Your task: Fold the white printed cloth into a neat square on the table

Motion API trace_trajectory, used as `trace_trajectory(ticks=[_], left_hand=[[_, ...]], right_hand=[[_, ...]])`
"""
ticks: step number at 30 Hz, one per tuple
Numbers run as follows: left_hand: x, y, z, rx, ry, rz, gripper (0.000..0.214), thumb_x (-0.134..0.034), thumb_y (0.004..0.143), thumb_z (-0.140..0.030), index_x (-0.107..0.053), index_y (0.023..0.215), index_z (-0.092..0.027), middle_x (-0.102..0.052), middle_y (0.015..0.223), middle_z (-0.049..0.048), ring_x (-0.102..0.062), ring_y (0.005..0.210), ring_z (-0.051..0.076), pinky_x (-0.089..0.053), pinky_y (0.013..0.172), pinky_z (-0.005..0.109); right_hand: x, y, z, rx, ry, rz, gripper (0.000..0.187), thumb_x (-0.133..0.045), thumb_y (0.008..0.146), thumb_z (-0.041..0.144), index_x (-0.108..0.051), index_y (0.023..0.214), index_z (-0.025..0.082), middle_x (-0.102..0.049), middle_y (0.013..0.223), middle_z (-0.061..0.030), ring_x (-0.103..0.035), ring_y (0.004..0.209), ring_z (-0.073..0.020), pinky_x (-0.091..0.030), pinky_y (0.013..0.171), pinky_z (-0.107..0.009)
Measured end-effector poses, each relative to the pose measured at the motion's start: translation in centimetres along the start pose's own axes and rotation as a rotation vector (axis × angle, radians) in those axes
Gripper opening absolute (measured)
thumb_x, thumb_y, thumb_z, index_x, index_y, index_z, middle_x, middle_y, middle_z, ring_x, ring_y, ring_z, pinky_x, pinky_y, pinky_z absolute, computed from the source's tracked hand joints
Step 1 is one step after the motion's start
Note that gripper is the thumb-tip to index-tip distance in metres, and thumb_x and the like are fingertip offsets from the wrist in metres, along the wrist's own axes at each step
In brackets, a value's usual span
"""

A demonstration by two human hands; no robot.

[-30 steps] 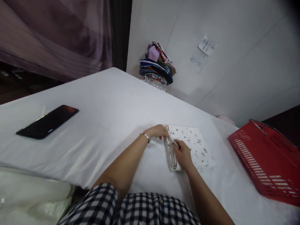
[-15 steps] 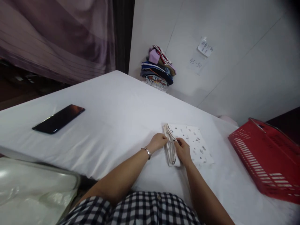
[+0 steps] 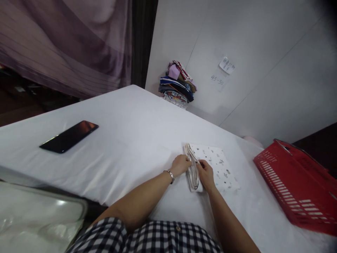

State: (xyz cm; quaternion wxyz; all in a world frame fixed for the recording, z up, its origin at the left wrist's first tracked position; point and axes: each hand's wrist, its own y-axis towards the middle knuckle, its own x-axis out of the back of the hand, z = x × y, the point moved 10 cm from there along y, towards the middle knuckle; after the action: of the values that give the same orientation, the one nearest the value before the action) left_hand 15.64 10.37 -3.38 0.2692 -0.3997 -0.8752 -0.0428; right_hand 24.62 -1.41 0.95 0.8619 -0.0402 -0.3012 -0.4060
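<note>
White-covered table [image 3: 131, 140] with a black phone [image 3: 70, 137], a folded printed cloth [image 3: 222, 172] and a red basket [image 3: 306, 186] on top.

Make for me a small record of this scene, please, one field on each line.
Left hand: at the folded layers of the printed cloth
Right hand: pinching the same folds
Cloth: white, small scattered prints, partly folded, on a white-covered table
Left wrist: silvery bracelet
Left side: glossy black slab, lying flat
Right side: red basket, slotted
Far edge: stacked fabrics, mixed colours
</note>
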Motion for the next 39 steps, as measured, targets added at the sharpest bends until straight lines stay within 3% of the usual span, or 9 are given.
trace_trajectory(ticks=[4,7,14,19,25,33,39], left_hand=[[-0.2,0.3,0.4,-0.023,-0.101,0.03,0.015,-0.053,0.067,-0.024,-0.066,0.07,-0.016,-0.064,0.069,0.0013,-0.055,0.064,0.012,-0.034,0.052,0.02],[-0.1,0.4,0.6,-0.011,-0.059,0.017,0.015,-0.052,0.067,-0.023,-0.065,0.069,-0.015,-0.064,0.068,0.0019,-0.054,0.063,0.013,-0.033,0.051,0.021],[0.0,0.7,0.1,-0.02,-0.099,-0.004,0.026,-0.05,0.072,-0.037,-0.065,0.07,-0.015,-0.064,0.068,0.0028,-0.055,0.064,0.013,-0.033,0.053,0.022],[0.2,1.3,0.3,0.02,-0.097,-0.031,0.017,-0.05,0.07,-0.025,-0.064,0.07,-0.015,-0.064,0.069,0.0027,-0.055,0.065,0.013,-0.033,0.053,0.022],[0.3,1.2,0.8,0.068,-0.145,-0.044,0.016,-0.049,0.072,-0.024,-0.063,0.074,-0.017,-0.065,0.076,0.0025,-0.055,0.068,0.014,-0.035,0.056,0.022],[0.5,1.1,0.3,0.041,-0.158,-0.041,0.016,-0.05,0.071,-0.024,-0.063,0.074,-0.017,-0.066,0.078,0.003,-0.055,0.069,0.014,-0.035,0.056,0.022],[0.3,1.1,0.3,0.034,-0.122,-0.025,0.016,-0.049,0.072,-0.025,-0.063,0.074,-0.017,-0.066,0.079,0.0034,-0.057,0.071,0.015,-0.036,0.058,0.022]], right_hand=[[0.2,-0.1,0.1,-0.028,0.047,-0.018,0.025,-0.051,0.073,0.036,-0.063,0.083,0.016,-0.062,0.069,-0.0022,-0.053,0.065,-0.0164,-0.041,0.059,-0.025],[0.1,0.0,0.1,-0.033,0.051,-0.011,0.023,-0.051,0.073,0.034,-0.062,0.081,0.016,-0.061,0.068,-0.0016,-0.054,0.065,-0.0163,-0.041,0.059,-0.026],[-0.4,0.0,-0.1,-0.026,0.06,0.011,0.028,-0.051,0.074,0.039,-0.062,0.084,0.015,-0.062,0.068,-0.002,-0.054,0.064,-0.0164,-0.041,0.058,-0.026],[-0.2,-0.2,0.2,-0.007,0.005,-0.008,0.028,-0.05,0.075,0.04,-0.062,0.083,0.016,-0.061,0.067,-0.0011,-0.052,0.061,-0.0151,-0.04,0.057,-0.025],[0.1,-0.6,0.7,0.047,-0.056,-0.062,0.027,-0.046,0.078,0.037,-0.06,0.085,0.016,-0.061,0.073,-0.0024,-0.051,0.065,-0.0153,-0.04,0.06,-0.026],[-1.3,-0.8,2.6,0.174,-0.295,0.024,0.029,-0.044,0.077,0.034,-0.06,0.096,0.019,-0.063,0.086,-0.0043,-0.054,0.074,-0.0169,-0.041,0.069,-0.029],[-1.2,-0.4,2.1,0.109,-0.206,0.046,0.031,-0.046,0.079,0.043,-0.062,0.089,0.018,-0.063,0.077,-0.003,-0.053,0.068,-0.0161,-0.04,0.064,-0.027]])
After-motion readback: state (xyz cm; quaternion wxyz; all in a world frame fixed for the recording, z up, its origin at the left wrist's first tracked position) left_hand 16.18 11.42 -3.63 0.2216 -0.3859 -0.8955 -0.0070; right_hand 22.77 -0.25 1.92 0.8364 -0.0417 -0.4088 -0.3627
